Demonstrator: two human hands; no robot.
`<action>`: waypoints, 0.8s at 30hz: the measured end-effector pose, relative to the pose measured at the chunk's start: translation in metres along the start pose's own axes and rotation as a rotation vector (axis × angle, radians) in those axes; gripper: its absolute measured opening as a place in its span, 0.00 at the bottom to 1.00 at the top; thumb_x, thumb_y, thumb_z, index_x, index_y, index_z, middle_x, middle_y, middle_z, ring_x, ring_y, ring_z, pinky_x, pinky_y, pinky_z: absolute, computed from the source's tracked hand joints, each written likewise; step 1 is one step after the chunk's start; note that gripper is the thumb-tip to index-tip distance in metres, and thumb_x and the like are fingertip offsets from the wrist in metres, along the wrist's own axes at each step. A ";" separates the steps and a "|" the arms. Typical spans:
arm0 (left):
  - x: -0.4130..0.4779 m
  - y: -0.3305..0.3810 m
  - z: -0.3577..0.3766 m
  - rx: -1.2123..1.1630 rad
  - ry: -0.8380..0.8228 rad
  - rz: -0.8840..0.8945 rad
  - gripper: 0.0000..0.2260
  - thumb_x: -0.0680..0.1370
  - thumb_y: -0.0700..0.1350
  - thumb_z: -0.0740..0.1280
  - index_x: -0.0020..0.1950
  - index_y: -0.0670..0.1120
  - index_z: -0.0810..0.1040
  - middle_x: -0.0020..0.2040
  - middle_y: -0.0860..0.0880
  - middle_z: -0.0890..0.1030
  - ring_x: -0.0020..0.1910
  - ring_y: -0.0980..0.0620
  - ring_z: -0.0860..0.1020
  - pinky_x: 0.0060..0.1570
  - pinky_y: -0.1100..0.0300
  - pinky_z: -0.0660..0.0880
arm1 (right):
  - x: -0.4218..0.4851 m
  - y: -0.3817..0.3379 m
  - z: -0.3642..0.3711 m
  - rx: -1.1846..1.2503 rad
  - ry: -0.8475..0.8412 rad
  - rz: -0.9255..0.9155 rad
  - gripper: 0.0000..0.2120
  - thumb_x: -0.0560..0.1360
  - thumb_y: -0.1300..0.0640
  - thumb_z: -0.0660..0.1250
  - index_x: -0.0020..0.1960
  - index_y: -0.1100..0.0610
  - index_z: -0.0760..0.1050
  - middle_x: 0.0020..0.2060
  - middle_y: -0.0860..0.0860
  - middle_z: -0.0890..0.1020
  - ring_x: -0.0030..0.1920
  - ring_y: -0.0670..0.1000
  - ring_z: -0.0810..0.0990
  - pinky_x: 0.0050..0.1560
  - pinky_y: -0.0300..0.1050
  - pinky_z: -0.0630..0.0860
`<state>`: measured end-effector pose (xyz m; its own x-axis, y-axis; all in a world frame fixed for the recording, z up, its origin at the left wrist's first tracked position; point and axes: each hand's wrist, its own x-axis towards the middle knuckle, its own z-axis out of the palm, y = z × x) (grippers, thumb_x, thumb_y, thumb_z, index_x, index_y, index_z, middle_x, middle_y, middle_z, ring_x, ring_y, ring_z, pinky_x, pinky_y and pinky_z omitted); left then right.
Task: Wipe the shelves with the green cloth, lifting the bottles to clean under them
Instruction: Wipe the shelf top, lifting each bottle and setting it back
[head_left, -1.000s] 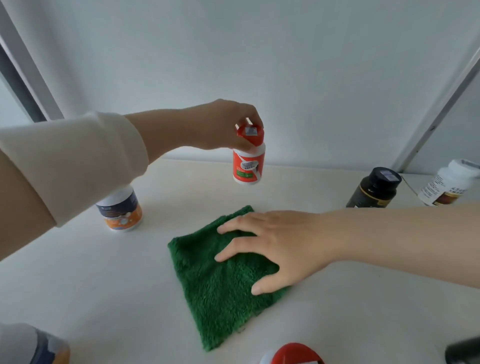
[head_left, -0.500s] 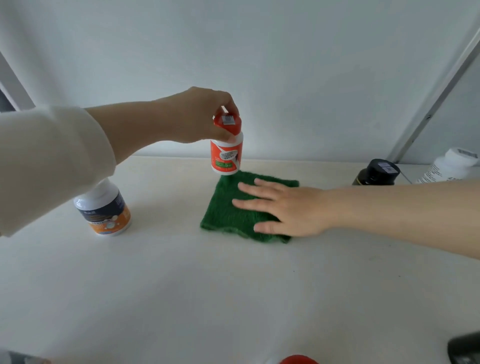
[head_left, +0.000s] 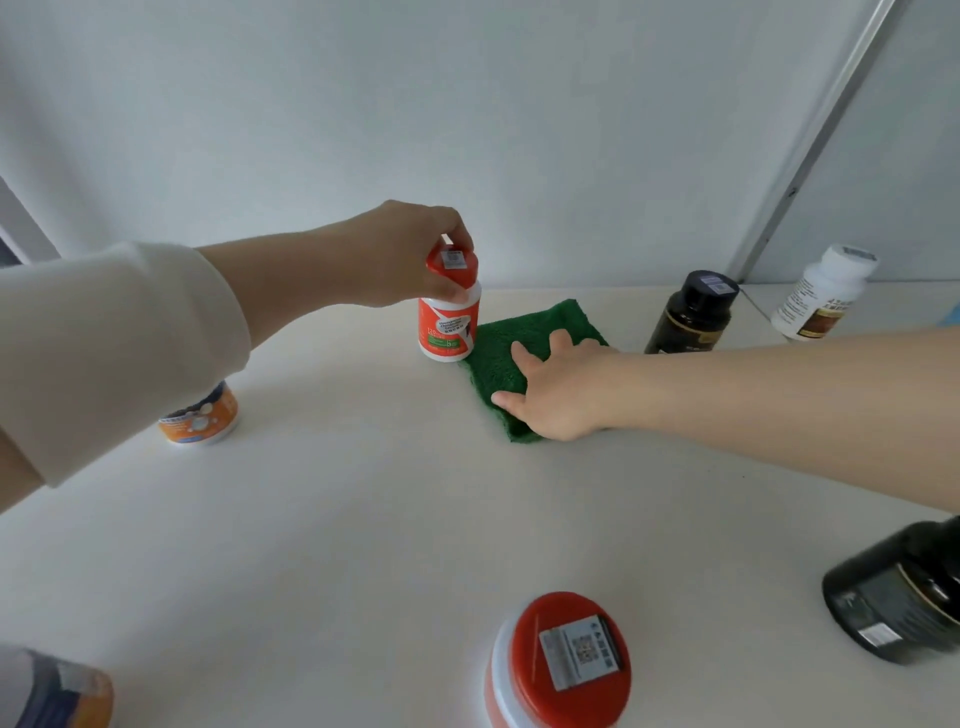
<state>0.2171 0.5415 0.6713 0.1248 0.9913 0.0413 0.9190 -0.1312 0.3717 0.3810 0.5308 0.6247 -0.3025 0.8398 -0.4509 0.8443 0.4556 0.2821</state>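
Two hands engaged: left hand (head_left: 410, 254) pinches bottle (head_left: 449, 327) by its cap (head_left: 453, 262), base at or just above shelf (head_left: 363, 519), presumably freeing the spot; right hand (head_left: 558, 397) presses cloth (head_left: 496, 345) flat, fingers straight, just beside it.

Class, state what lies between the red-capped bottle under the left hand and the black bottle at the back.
The green cloth, with the right hand pressed flat on it, beside the red-capped bottle; the head view shows it.
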 end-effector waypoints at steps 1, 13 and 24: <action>-0.001 0.001 0.002 -0.012 -0.002 0.000 0.17 0.73 0.48 0.68 0.62 0.50 0.72 0.59 0.48 0.76 0.50 0.51 0.72 0.36 0.61 0.71 | -0.008 0.001 0.002 -0.005 -0.011 0.007 0.29 0.79 0.45 0.45 0.75 0.52 0.35 0.74 0.63 0.45 0.70 0.65 0.58 0.62 0.52 0.66; 0.008 -0.001 0.011 -0.050 0.017 0.003 0.17 0.74 0.46 0.67 0.62 0.48 0.71 0.60 0.45 0.76 0.51 0.49 0.72 0.38 0.58 0.70 | -0.038 0.032 0.017 0.022 0.168 -0.157 0.31 0.76 0.38 0.48 0.74 0.47 0.44 0.73 0.55 0.50 0.71 0.59 0.58 0.65 0.54 0.66; 0.022 -0.006 0.007 -0.071 0.041 0.004 0.18 0.74 0.47 0.67 0.63 0.47 0.71 0.62 0.46 0.75 0.51 0.50 0.71 0.33 0.63 0.68 | -0.031 0.038 0.045 0.108 0.283 -0.336 0.23 0.79 0.46 0.49 0.72 0.37 0.47 0.76 0.43 0.49 0.75 0.48 0.52 0.68 0.48 0.64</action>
<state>0.2170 0.5645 0.6631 0.1118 0.9905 0.0806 0.8895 -0.1359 0.4362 0.4420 0.5089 0.6111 -0.6640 0.7052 -0.2488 0.7155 0.6958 0.0628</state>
